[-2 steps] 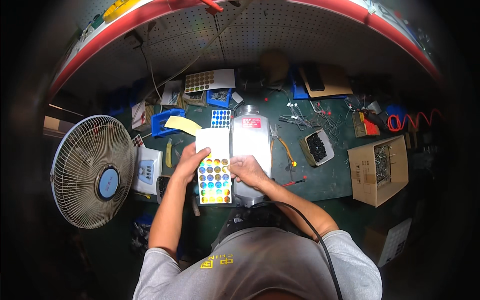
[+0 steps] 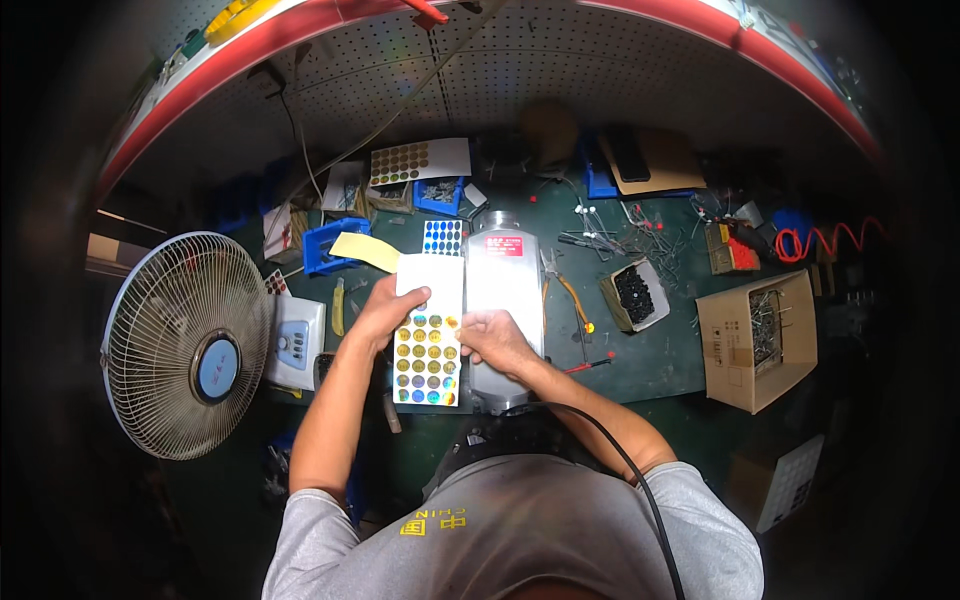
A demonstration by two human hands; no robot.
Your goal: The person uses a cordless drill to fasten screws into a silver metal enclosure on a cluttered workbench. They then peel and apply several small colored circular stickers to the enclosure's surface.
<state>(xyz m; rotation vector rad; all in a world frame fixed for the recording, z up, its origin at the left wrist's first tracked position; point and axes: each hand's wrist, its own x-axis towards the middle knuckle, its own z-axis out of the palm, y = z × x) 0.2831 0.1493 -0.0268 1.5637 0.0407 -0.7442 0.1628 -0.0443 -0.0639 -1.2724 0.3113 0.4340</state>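
Note:
My left hand (image 2: pixel 384 310) grips a white sheet of round holographic stickers (image 2: pixel 430 278) by its left edge, thumb on top. Gold and rainbow stickers fill the lower rows; the upper part is blank white. At the sheet's right edge, my right hand (image 2: pixel 492 340) has thumb and forefinger pinched on a round sticker (image 2: pixel 452 322); how far it is lifted is hidden. Just under and beside that hand lies a silver metal housing (image 2: pixel 505 290), with a red label (image 2: pixel 503 245) near its far end.
A fan (image 2: pixel 190 345) stands left. Beyond the sheet are blue bins (image 2: pixel 335 243), a yellow paper strip (image 2: pixel 365 250) and a blue sticker sheet (image 2: pixel 443 237). To the right lie pliers (image 2: pixel 572 300), a box of black parts (image 2: pixel 634 297) and a cardboard box of metal pieces (image 2: pixel 728 350).
The sticker sheet has tilted and shifted slightly, and its stickers' shine has turned from rainbow toward gold. My left hand has moved a little with it; my right hand is nearly still.

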